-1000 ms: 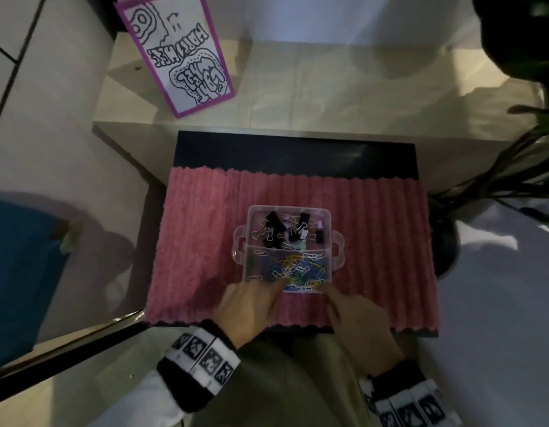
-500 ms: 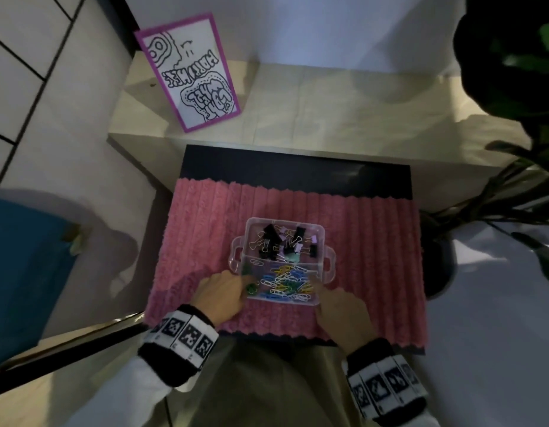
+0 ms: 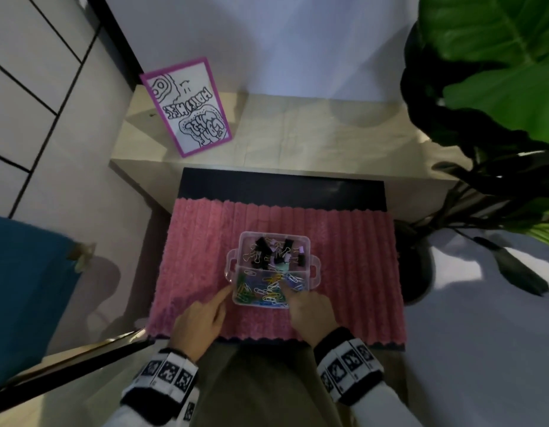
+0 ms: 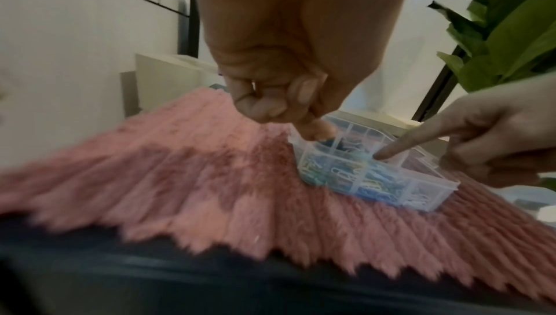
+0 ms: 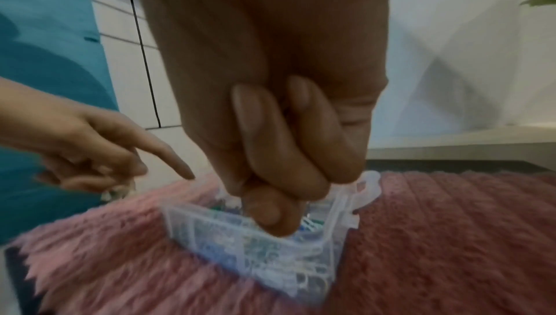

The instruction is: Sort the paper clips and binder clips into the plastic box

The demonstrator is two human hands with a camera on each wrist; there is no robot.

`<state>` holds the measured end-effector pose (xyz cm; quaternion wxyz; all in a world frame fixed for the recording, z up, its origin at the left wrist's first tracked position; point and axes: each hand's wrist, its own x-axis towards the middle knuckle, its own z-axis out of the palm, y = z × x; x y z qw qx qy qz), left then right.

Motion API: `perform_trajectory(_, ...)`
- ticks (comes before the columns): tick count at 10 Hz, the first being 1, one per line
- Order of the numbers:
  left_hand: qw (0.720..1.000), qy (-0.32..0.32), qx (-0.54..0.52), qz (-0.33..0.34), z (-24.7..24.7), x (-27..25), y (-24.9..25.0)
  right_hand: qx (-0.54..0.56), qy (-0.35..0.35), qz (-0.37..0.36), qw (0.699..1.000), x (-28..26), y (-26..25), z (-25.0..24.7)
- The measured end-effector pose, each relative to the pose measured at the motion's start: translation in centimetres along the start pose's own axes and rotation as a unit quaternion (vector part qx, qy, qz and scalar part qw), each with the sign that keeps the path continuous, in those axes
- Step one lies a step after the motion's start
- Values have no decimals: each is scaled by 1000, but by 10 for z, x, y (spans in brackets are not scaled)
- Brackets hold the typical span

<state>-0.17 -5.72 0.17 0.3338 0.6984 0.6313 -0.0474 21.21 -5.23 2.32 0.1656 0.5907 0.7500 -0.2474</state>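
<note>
Far to your left a teal cloth (image 3: 23, 291) hung beside the tiled wall, and a pink-framed drawing (image 3: 188, 107) leaned on the pale shelf behind the table. Your left hand (image 3: 199, 322) lay on the pink ribbed mat (image 3: 199, 241), forefinger stretched out so that its tip met the left wall of the plastic box (image 3: 315, 269); the other fingers (image 4: 264, 106) were curled into the palm and gripped nothing. The clear box sat on the middle of the mat, its far compartment holding the binder clips (image 3: 274, 251), mostly black, and its near compartment the coloured paper clips (image 3: 267, 288). Your right hand (image 3: 310, 309) reached over the box's near right corner, forefinger pointing down among the paper clips, the remaining fingers (image 5: 300, 144) folded together; whether the fingertip pinned a clip could not be told. To the right, a large-leaved green plant (image 3: 494, 87) stood beside the table.
</note>
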Motion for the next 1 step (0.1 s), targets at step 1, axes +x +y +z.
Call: perform_trajectory(1,998,-48,-42,-15,1,-30,-42,41,-21,-3,999,-8,5,5)
